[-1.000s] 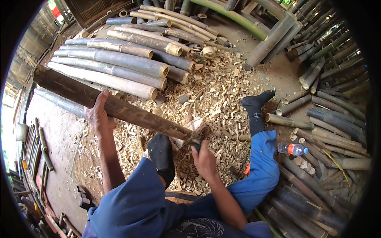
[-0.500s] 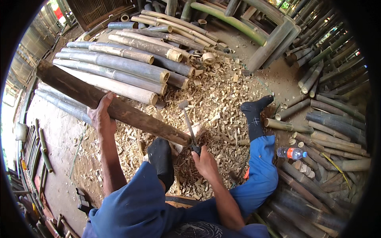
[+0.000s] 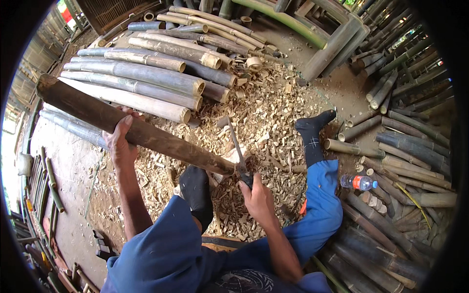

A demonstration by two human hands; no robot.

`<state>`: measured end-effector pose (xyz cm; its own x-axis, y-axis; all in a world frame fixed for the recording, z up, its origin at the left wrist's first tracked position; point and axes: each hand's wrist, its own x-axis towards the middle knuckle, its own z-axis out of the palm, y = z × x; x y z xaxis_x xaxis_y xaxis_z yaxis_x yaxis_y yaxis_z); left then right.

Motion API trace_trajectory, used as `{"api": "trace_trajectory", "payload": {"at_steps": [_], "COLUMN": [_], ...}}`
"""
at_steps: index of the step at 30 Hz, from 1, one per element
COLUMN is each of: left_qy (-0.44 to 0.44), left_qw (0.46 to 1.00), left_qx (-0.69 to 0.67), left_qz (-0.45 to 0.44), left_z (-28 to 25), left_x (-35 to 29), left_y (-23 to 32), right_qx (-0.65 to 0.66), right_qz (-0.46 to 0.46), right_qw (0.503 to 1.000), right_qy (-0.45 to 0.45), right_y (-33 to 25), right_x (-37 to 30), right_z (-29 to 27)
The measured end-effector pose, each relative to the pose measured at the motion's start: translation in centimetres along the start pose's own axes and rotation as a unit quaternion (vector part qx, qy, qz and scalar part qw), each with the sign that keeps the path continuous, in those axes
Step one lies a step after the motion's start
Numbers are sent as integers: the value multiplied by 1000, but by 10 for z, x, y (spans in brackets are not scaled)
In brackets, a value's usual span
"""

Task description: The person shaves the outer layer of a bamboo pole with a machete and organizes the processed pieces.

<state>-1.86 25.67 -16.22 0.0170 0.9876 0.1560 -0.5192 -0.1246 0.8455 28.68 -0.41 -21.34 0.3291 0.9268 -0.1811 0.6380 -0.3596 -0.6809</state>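
Observation:
My left hand (image 3: 122, 139) is wrapped round a thick brown bamboo pole (image 3: 168, 144), its thumb lying on top. The pole slants from the upper left down to a block (image 3: 238, 157) among the chips, its lower end just above my left foot (image 3: 196, 193). In my right hand (image 3: 258, 199) is the dark handle of a long-bladed knife (image 3: 236, 141). Its blade points up and away, crossing right at the pole's lower end; whether the edge touches the bamboo I cannot tell. The block is partly hidden by pole and knife.
Wood chips (image 3: 273, 146) cover the ground around my feet. Cut bamboo poles (image 3: 141, 75) lie in rows beyond the pole at the upper left. More bamboo (image 3: 415, 156) is heaped on the right, near a plastic bottle (image 3: 359, 182). My right leg (image 3: 320, 190) stretches out to the right.
The pole and my left hand have shifted slightly left, and more of that hand's fingers show beyond the pole. My right hand has moved a little right and down with the knife.

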Motion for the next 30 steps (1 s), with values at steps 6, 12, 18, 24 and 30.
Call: {"api": "trace_trajectory", "payload": {"at_steps": [6, 12, 18, 24, 30], "left_qy": [-29, 199, 207, 218, 164], "left_qw": [1000, 980, 974, 972, 981], "left_qx": [4, -6, 96, 89, 105], "left_qz": [-1, -7, -13, -20, 1], "left_z": [17, 4, -6, 23, 1], "left_x": [2, -10, -6, 3, 6], "left_y": [-2, 0, -6, -7, -5], "right_qx": [67, -8, 108, -71, 105], "right_qz": [13, 76, -101, 60, -82], "right_qw": [997, 995, 983, 995, 989], "right_qy": [32, -59, 106, -42, 66], "right_y": [31, 23, -34, 30, -44], "right_x": [-6, 4, -10, 15, -3], "right_z": [29, 13, -20, 36, -19]}}
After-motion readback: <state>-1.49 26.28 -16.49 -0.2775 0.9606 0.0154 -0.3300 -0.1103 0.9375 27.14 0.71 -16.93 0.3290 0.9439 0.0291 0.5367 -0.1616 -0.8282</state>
